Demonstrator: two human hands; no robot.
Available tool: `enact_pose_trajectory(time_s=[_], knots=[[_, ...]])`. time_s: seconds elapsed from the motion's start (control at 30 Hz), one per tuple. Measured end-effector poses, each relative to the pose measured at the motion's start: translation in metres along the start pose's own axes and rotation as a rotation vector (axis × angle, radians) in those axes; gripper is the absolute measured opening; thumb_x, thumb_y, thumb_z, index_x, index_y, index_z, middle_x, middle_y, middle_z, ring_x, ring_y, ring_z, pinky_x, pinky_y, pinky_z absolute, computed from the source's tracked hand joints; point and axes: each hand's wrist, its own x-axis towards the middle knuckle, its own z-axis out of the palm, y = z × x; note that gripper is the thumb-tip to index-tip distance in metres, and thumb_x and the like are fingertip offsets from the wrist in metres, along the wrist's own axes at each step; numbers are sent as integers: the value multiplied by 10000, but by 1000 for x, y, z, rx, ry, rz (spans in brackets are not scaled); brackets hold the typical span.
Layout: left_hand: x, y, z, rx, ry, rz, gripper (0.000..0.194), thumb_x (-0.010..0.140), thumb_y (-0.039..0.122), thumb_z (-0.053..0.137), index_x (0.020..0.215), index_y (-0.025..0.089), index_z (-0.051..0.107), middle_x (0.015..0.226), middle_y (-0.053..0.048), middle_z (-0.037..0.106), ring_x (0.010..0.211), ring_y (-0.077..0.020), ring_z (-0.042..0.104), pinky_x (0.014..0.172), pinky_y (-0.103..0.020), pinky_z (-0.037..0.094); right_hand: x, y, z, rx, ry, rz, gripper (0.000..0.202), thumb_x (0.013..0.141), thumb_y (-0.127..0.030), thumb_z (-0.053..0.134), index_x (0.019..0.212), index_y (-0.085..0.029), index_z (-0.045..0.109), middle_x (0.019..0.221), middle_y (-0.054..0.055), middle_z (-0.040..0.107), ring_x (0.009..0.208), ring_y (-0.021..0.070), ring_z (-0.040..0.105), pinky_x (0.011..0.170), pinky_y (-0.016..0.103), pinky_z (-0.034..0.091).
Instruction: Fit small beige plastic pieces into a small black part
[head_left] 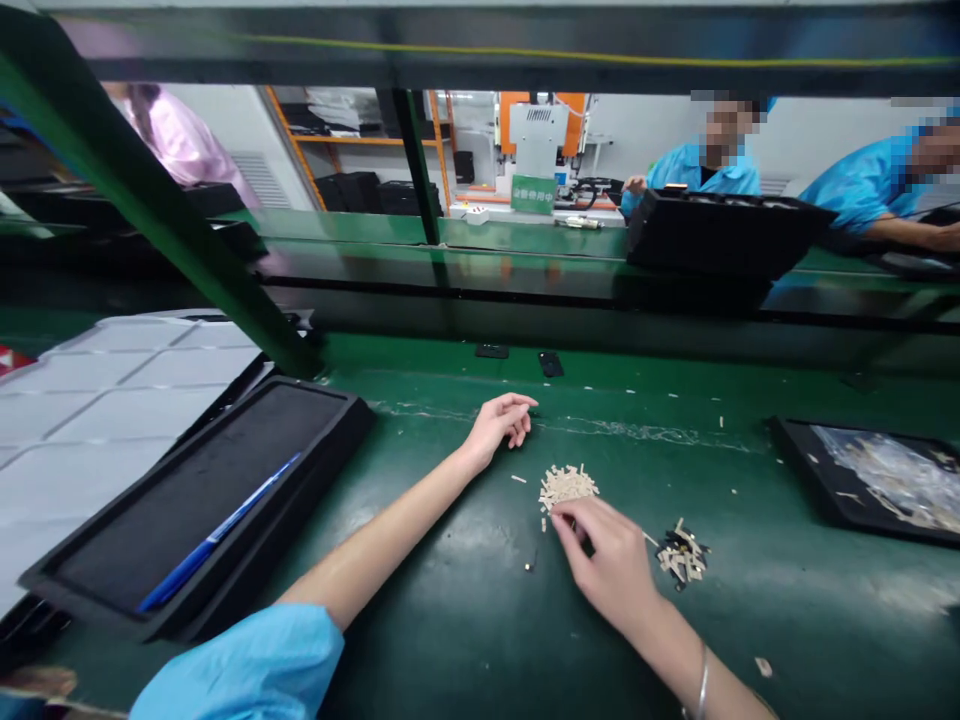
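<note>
Many pale pieces (568, 484) lie heaped on the counter (442, 610), at eleven o'clock from the right hand (613, 555), whose thumb and finger close at their edge; the left hand (496, 428) curls loosely. Whether either holds one, I cannot tell. Best lifted singly, lightly.

Loose heap of small beige strips (568, 483)

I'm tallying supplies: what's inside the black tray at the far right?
Clear plastic and small beige pieces show inside the black tray; whatever lies beneath them is covered and cannot be seen.
</note>
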Motion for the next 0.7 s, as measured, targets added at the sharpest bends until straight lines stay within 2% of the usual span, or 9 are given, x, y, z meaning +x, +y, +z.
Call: enact_pose_trajectory(time_s=[0.1,0.2,0.3,0.37,0.53,0.7], knots=[[-30,0,1,-1,-25,1,301,764,349,596,930,98,584,597,0,553,387,-64,467,358,-171,288,4,2,-5,-33,-57,58,120,861,-151,477,816,-192,579,749,18,616,679,151,569,629,256,410],[-57,1,5,-20,-33,9,278,777,332,582,930,100,589,609,-2,558,397,-62,471,379,-175,295,3,-3,-4,-74,-236,32,98,838,-133,512,807,-202,574,774,11,613,732,159,573,645,255,411],[-75,1,11,-48,-21,19,268,790,335,565,917,101,594,602,-3,556,396,-67,466,392,-186,307,0,-9,0,-126,-384,-20,77,823,-140,546,845,-209,574,803,14,605,787,176,568,665,266,419],[-80,1,14,-59,23,37,261,796,344,560,886,102,595,587,3,546,391,-65,455,395,-190,307,-2,-13,4,-171,-432,-72,96,814,-133,553,872,-206,575,814,22,600,795,186,565,655,272,422],[-80,-2,14,-76,229,102,238,854,364,474,902,140,540,635,22,513,435,-60,460,402,-178,295,-9,-20,14,-326,-414,-157,134,752,-40,524,750,-172,547,721,37,581,651,183,546,524,269,382],[-81,0,15,-54,231,100,229,854,352,480,912,137,535,644,15,511,460,-69,465,415,-182,298,-11,-21,13,-253,-389,-136,148,766,-43,478,714,-179,504,681,25,557,600,157,520,513,253,369]])
